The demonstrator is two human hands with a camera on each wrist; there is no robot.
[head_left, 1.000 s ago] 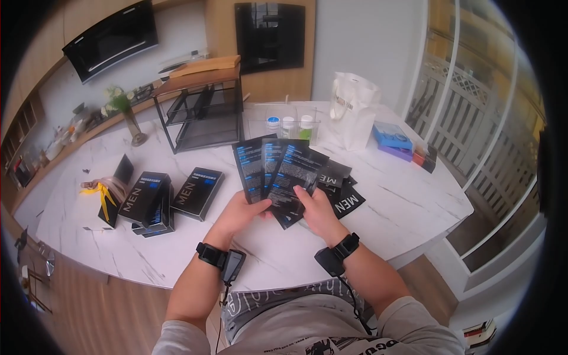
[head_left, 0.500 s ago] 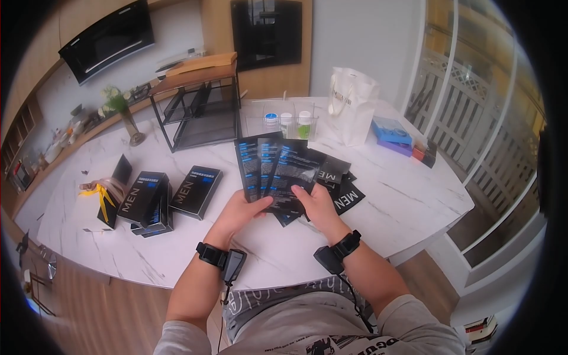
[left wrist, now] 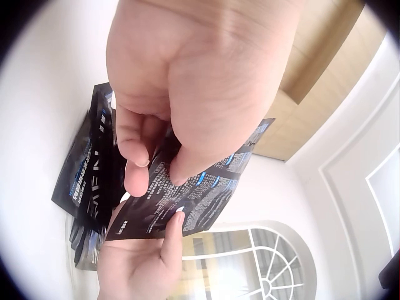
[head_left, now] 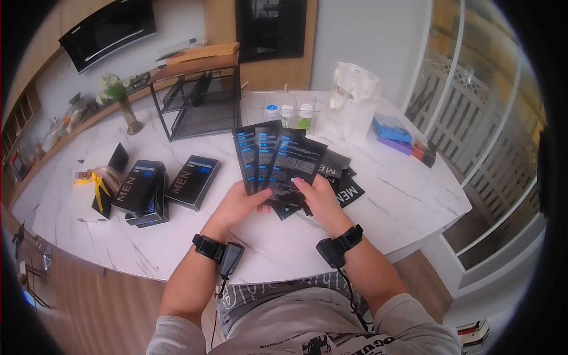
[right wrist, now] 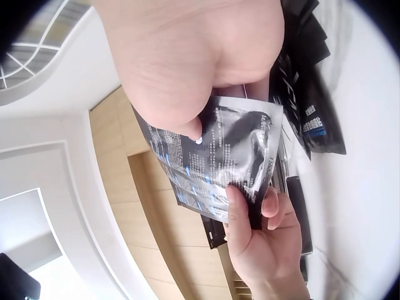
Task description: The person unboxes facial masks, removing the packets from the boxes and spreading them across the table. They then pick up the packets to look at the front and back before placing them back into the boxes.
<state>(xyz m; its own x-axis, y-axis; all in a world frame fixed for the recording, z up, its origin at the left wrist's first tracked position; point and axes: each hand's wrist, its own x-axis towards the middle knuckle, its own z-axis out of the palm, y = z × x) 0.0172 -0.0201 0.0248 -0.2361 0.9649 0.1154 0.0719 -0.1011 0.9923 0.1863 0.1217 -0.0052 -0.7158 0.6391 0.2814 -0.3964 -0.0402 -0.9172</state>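
Several black foil sachets (head_left: 296, 163) with blue and white print are fanned out between both hands in the head view. My left hand (head_left: 236, 204) pinches their lower left side, thumb on the printed face and fingers behind. On the lower right, my right hand (head_left: 324, 204) grips them the same way, its thumb across the front sachet. The left wrist view shows the printed face of the sachets (left wrist: 206, 184) close up; in the right wrist view light glints off the crinkled foil. Beyond the right hand, more black sachets (head_left: 350, 193) marked MEN lie in a loose pile on the table.
Black MEN boxes (head_left: 193, 183) lie on the marble-patterned table (head_left: 254, 248) at left, some stacked, beside a white-and-black item (head_left: 89, 204) with a yellow ribbon. Farther back stand a black mesh rack (head_left: 204, 109), bottles (head_left: 288, 115) in a clear holder, a white paper bag (head_left: 355, 103) and a blue box (head_left: 391, 129).
The head view has tilted slightly, so the scene sits higher. Both hands keep their hold on the fanned sachets, with only a slight shift in the fan.
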